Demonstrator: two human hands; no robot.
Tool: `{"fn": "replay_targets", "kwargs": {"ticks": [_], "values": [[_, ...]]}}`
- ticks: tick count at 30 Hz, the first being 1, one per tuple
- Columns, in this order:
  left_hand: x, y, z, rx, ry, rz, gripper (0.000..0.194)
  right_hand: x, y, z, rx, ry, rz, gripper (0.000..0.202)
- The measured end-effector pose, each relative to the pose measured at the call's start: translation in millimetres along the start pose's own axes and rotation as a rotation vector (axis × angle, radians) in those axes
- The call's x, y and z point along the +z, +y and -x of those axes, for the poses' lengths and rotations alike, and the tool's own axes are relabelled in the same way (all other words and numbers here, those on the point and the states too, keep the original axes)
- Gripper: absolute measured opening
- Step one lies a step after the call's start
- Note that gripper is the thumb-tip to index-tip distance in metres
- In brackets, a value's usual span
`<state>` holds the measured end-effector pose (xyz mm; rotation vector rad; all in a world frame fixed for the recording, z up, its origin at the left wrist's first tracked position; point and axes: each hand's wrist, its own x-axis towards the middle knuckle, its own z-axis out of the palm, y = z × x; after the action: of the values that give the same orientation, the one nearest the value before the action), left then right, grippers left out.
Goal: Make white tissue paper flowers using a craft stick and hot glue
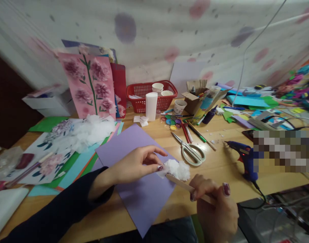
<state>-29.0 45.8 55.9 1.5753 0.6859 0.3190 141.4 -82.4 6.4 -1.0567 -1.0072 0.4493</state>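
My right hand (215,204) grips a flat wooden craft stick (181,185), whose far tip touches a ruffled white tissue-like bunch (178,169). That bunch lies at the right edge of a purple paper sheet (136,145). Over the sheet, my left hand (137,160) has its index finger stretched out and its thumb apart below it; the thumb tip meets the left edge of the bunch. Just beyond the bunch lie scissors (191,150) with pale handles, blades partly spread. A blue glue gun (245,158) with a red light rests on the table to the right.
Behind stand a red basket (135,101) with cups, a white cylinder (151,107) and a paper cup (180,107). Left are a pink flower picture (75,91) and a pile of white tissue-like material (95,130). Pens, paint pots (172,121) and coloured papers (250,100) lie around.
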Motion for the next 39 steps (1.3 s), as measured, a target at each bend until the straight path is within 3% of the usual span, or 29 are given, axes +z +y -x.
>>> {"fn": "replay_targets", "kwargs": {"ticks": [11, 15, 21, 31, 39], "values": [[0.5, 1.0, 2.4, 0.002, -0.056, -0.011, 0.032, -2.2, 3.0, -0.4, 0.047, 0.063, -0.013, 0.056], [0.6, -0.7, 2.4, -0.009, -0.059, 0.051, 0.042, -6.0, 4.1, 0.3, 0.048, 0.059, -0.041, 0.055], [0.9, 0.3, 2.9, 0.005, -0.056, 0.091, 0.048, -17.0, 4.5, -5.9, 0.024, 0.154, -0.054, 0.054], [8.2, -1.5, 2.5, -0.016, -0.047, 0.077, 0.058, -3.6, -0.8, -0.7, 0.113, 0.061, -0.218, 0.056], [9.1, 1.0, 4.2, 0.030, -0.056, 0.121, 0.064, -6.6, 0.2, 0.9, 0.091, 0.060, -0.171, 0.056]]}}
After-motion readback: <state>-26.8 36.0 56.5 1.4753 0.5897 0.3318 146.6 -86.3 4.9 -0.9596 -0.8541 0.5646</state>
